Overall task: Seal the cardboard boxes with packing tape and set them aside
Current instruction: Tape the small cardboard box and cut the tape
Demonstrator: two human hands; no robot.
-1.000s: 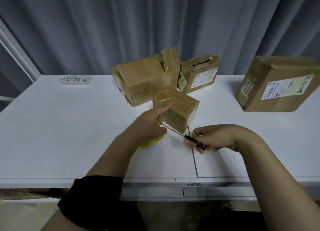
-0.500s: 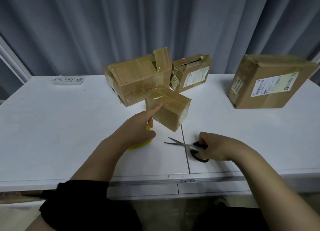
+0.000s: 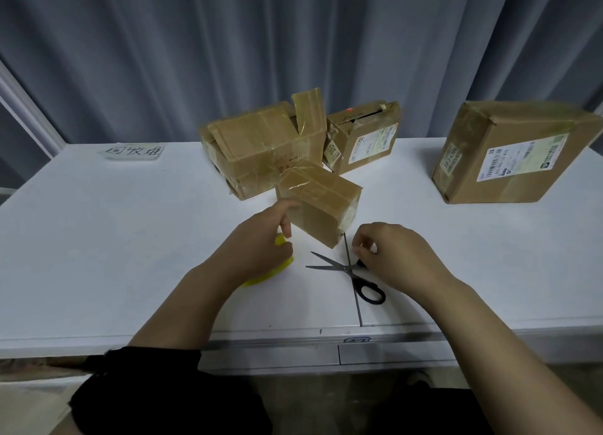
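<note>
Near the middle of the white desk (image 3: 98, 255) stands the small box (image 3: 319, 206), wrapped in glossy tape, turned so that one corner faces the person. The left hand (image 3: 257, 245) is just left of the small box: its forefinger reaches up to the box's near left face, blurred at the tip, and the other fingers (image 3: 287, 250) curl over a yellow tape roll (image 3: 270, 273) that lies flat on the desk and is mostly hidden under the palm. Just in front of the small box, a pair of scissors (image 3: 346, 270) lies on the desk with its blades apart and pointing left. One black handle loop shows and the other is under the right hand (image 3: 398, 255). That hand hovers in front and to the right of the small box with fingers curled and thumb and forefinger close together; whether they touch the handle or pinch anything cannot be told. Touching the small box from behind is a bigger box (image 3: 261, 147) with one flap standing up, and behind it to the right is a torn box (image 3: 362, 138) with a label. Well to the right of the small box sits a large labelled box (image 3: 512, 154). Far back to its left lies a handwritten note (image 3: 133, 151), and a grey curtain (image 3: 195, 43) hangs behind everything
</note>
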